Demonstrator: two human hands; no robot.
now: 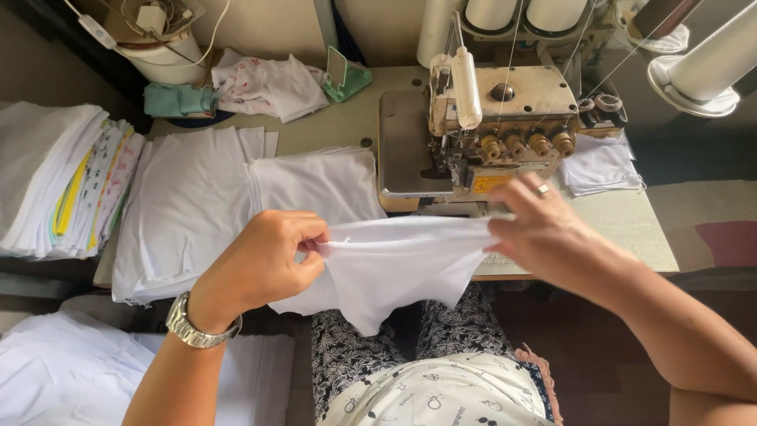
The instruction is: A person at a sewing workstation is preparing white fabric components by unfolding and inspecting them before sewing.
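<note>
White cloth piece (394,264) stretched over lap, just before sewing machine (481,130). Left hand (264,264) clenched, pinching cloth's left edge. Right hand (540,233) closed on right edge, fingers curled. Stacked white fabric (189,209) on table (339,118), left.

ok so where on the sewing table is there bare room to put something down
Bare tabletop lies between the green holder, the white fabric stack and the overlock machine. Another strip sits right of the machine, below the folded white cloth. The left side is crowded.
</note>
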